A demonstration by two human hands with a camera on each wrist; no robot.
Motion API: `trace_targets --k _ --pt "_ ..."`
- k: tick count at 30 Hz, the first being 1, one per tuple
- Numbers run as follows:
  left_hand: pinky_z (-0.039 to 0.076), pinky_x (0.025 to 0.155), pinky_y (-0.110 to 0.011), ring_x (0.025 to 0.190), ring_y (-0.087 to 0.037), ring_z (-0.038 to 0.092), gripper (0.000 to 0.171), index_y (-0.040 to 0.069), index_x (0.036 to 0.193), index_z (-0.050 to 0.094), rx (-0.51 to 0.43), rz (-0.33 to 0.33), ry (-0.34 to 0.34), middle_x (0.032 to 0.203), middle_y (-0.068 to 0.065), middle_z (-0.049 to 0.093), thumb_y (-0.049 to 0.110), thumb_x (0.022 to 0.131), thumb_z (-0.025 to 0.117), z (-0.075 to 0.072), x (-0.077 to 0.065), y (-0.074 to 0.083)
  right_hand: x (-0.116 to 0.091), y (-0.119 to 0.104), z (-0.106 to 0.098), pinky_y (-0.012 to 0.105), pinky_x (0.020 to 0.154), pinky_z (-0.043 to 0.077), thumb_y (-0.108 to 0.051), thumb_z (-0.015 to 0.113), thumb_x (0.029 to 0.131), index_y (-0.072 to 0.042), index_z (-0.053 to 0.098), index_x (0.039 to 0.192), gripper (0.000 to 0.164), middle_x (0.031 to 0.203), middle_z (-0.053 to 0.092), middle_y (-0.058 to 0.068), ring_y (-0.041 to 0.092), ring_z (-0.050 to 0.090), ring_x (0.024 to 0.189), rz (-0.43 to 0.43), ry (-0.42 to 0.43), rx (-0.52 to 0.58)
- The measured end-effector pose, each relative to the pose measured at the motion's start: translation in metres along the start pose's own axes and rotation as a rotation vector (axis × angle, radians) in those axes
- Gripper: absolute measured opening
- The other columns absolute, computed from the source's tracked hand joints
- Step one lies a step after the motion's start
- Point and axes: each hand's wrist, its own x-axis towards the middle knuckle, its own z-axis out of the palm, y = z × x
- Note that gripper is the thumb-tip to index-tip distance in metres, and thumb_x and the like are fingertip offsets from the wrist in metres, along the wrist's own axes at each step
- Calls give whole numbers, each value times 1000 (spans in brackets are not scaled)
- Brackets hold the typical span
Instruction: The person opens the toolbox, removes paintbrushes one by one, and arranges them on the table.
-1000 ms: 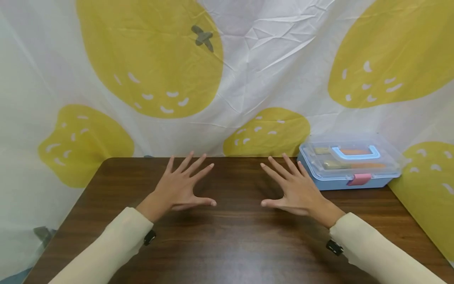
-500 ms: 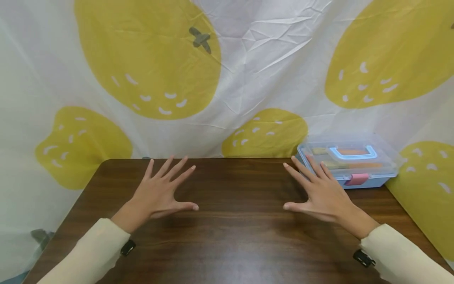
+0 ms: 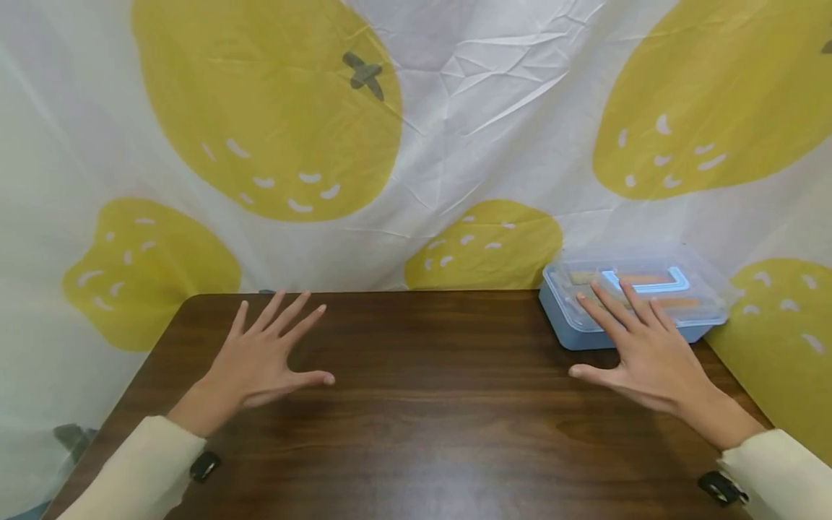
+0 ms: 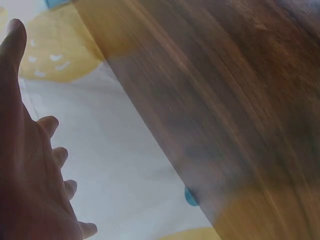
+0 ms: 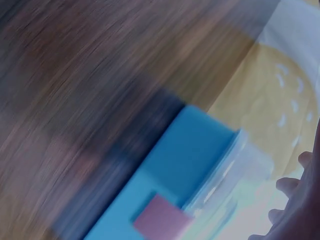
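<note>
My left hand [image 3: 260, 359] is held over the left part of the wooden table [image 3: 416, 419], fingers spread and nothing in it. On the right, my right hand [image 3: 650, 357] has its fingers spread too and overlaps the front of a blue plastic box [image 3: 575, 336] in the head view. The box has a see-through lid [image 3: 708, 285] with a light blue handle [image 3: 679, 277]; orange and yellowish things show inside. In the right wrist view the pink latch [image 5: 161, 218] on its front is visible; in the head view the right hand hides it.
A white cloth [image 3: 448, 137] with large yellow fruit prints hangs behind the table and round its sides. The table's back edge [image 3: 390, 292] runs close to the cloth. Small black devices sit at the left cuff [image 3: 205, 467] and right cuff [image 3: 723, 488].
Both hands have moved apart, the left one leftward and the right one rightward until it overlaps the box front. The fingers stay spread. The box stays put on the table.
</note>
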Motion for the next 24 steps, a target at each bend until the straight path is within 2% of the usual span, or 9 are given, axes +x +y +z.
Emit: trace_targets --k 5,9,11,14,19,24 --pt "3 126 -79 169 -36 9 108 31 177 25 3 -28 -8 185 0 13 90 92 56 -2 -7 -9 -12 20 -7 68 131 -2 -73 77 89 -27 17 179 117 183 18 11 38 1 169 41 12 -18" --pt "3 125 -80 168 -39 12 108 30 177 25 2 -40 -5 185 -1 12 89 92 57 -3 -11 -15 -21 35 -12 66 131 -4 -72 79 88 -27 19 178 118 180 25 17 37 -2 169 98 25 -23" --pt "1 125 -81 168 -40 12 108 30 177 24 -5 -50 -11 185 -1 11 89 93 57 -3 -12 -18 -24 42 -14 67 131 -3 -71 79 88 -23 22 178 117 180 26 18 39 -2 169 135 25 -25" --pt "0 124 -81 167 -42 11 107 29 178 22 -33 -74 -17 185 -3 10 87 94 57 -2 -11 -24 -26 57 -15 71 130 1 -68 77 93 -14 23 177 113 178 24 24 48 1 167 189 20 -21" --pt "2 122 -84 167 -46 7 105 27 179 16 -138 -112 9 185 -6 6 80 99 59 2 -4 -33 -22 84 -17 73 128 -3 -60 67 104 -5 12 176 106 177 13 34 57 -3 163 305 1 52" --pt "4 122 -84 167 -45 3 102 25 179 12 -305 -126 101 185 -7 3 71 103 61 6 7 -35 -17 103 -17 78 125 -4 -48 57 111 2 8 174 95 176 7 38 61 -1 161 402 41 208"
